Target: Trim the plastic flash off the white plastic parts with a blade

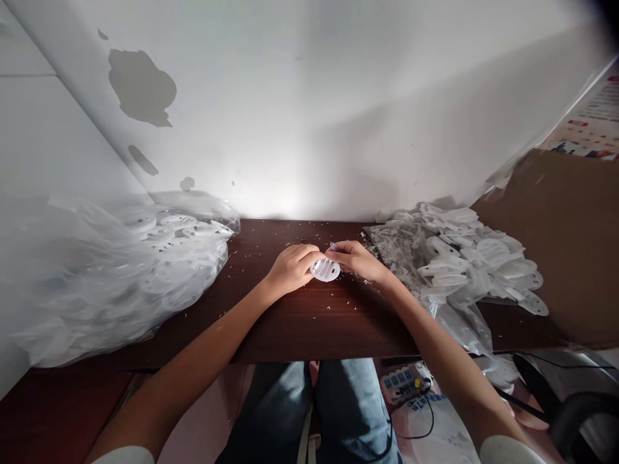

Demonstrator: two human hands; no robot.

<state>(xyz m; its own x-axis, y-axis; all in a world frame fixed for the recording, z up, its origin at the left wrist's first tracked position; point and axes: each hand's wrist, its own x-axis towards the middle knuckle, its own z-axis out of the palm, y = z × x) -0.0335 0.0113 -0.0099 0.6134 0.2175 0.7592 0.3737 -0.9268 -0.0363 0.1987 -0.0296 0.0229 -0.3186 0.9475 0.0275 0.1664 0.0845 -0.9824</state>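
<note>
Over the middle of the table, a white oval plastic piece [325,270] with several slots is held up and tilted. My left hand [293,267] is closed on its left side, fingers curled over the upper edge. My right hand [356,259] is pinched closed at the piece's upper right edge. A small purple-tinted thing [333,246] shows at the right fingertips, too small to name. Below and around both hands, tiny white plastic scraps [331,295] are scattered over the dark wood.
A clear plastic bag [111,290] full of similar white pieces stands on the left. To the right lie a heap of loose white pieces [476,258] and a pile of trimmings [399,248], beside a cardboard box [575,238]. A power strip [406,381] sits below the table's front edge.
</note>
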